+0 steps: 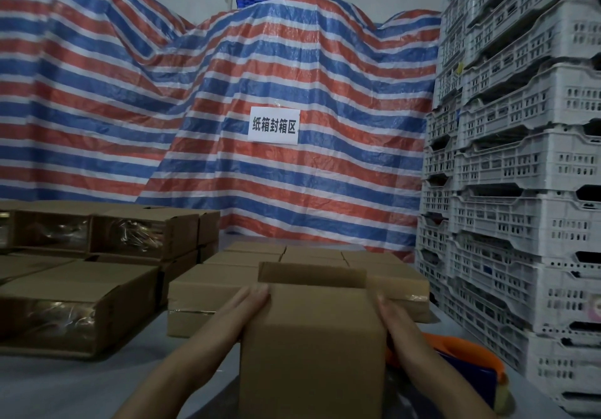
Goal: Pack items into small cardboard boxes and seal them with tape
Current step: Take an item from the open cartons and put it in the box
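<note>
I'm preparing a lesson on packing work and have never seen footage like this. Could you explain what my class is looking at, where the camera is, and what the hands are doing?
There is one picture, taken by a wide-angle camera worn on the person's head, looking forward and down. No machine is involved, only two bare hands. The left hand and right hand press flat against opposite sides of a small cardboard box whose far flap stands up. Around it on the grey table sit more boxes, several sealed with clear tape. An orange tape dispenser lies to the right. Behind hang a striped tarpaulin with a paper sign, beside stacked white crates.
</note>
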